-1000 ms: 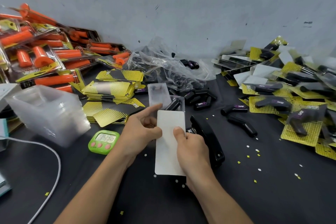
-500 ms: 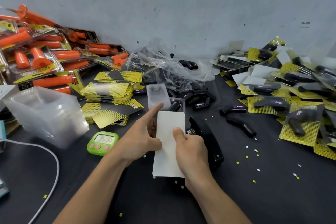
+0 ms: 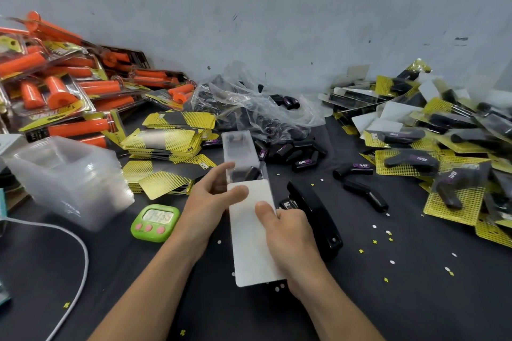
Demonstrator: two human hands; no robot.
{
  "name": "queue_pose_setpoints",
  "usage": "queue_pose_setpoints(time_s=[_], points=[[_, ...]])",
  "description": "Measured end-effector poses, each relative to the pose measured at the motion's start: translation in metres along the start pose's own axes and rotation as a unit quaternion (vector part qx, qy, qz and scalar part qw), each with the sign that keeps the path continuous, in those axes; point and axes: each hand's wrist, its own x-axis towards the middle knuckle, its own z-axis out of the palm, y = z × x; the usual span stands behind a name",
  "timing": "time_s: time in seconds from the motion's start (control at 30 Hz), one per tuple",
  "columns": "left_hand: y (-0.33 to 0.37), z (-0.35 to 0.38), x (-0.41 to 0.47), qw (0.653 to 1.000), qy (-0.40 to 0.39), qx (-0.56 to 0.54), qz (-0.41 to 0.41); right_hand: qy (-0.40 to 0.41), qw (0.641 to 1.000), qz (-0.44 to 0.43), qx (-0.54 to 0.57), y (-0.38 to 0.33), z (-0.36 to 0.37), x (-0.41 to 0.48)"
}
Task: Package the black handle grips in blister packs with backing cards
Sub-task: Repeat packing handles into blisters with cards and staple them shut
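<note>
We take this for the card-fitting step: our left hand point(image 3: 206, 205) pinches the top of the backing card point(image 3: 249, 246), and our right hand point(image 3: 291, 235) grips its right edge. The black handle grip point(image 3: 250, 173) lies in the blister pack point(image 3: 239, 147) just beyond; next the card wants pushing home squarely.

Left hand point(image 3: 206, 203) and right hand point(image 3: 289, 232): bare. Forearms point(image 3: 155, 291) behind each wrist: bare along the full visible length, down to the lower frame edge. Fingers point(image 3: 221, 172): slender. Right thumbnail point(image 3: 261, 205): short, rounded, trimmed close to the fingertip.
</note>
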Motion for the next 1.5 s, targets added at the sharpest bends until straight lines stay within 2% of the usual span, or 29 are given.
queue_pose_setpoints(time_s=[0.13,0.4,0.67,0.9,1.0,1.1,1.2,1.33,1.43,1.5], points=[[-0.001,-0.001,0.001,0.998,0.025,-0.061,-0.013,-0.078,0.997,-0.006,0.007,-0.003,-0.005,-0.004],[0.004,-0.003,0.004,0.990,0.099,-0.101,-0.015,-0.152,0.988,-0.023,0.029,0.001,-0.014,-0.009],[0.003,-0.002,0.007,0.983,0.121,-0.129,-0.041,-0.147,0.989,-0.009,0.025,0.000,-0.013,-0.011],[0.008,-0.005,0.004,0.980,0.133,-0.149,-0.003,-0.153,0.988,-0.004,0.031,0.000,-0.010,-0.011],[0.010,-0.004,0.004,0.979,0.144,-0.144,0.009,-0.122,0.992,-0.010,0.024,0.000,-0.007,-0.010],[0.009,0.000,0.003,0.986,0.122,-0.115,0.001,-0.048,0.998,-0.018,-0.030,-0.001,-0.003,-0.008],[0.010,0.003,0.001,0.992,0.094,-0.080,-0.006,-0.023,0.998,-0.019,-0.046,0.000,-0.001,-0.004],[0.007,0.006,-0.001,0.994,0.076,-0.075,0.002,-0.020,0.999,0.002,-0.031,-0.003,-0.002,-0.004],[0.006,0.007,0.002,0.991,0.097,-0.083,-0.024,-0.033,0.999,0.004,-0.009,-0.006,-0.003,-0.008],[0.005,0.004,0.004,0.987,0.120,-0.096,-0.038,-0.061,0.997,0.008,0.050,-0.005,-0.005,-0.010]])
